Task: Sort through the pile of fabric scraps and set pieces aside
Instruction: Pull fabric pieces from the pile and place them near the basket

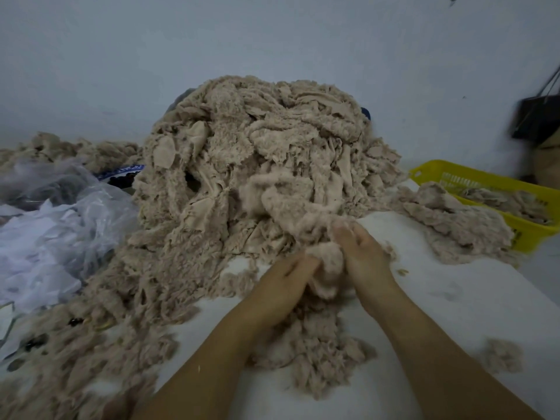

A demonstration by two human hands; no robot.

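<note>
A tall pile of beige fluffy fabric scraps (pixel 257 147) sits on the white table (pixel 439 304). At its near edge, the left hand (pixel 289 277) and right hand (pixel 363 256) both grip one beige fleece clump (pixel 327 263) between them. A yellow slotted plastic basket (pixel 454 174) holding scraps stands to the right.

One left hand (pixel 285 277), one right hand (pixel 363 259), one pile of fabric scraps (pixel 257 153), one yellow basket (pixel 439 168), one black bag (pixel 536 116).
</note>
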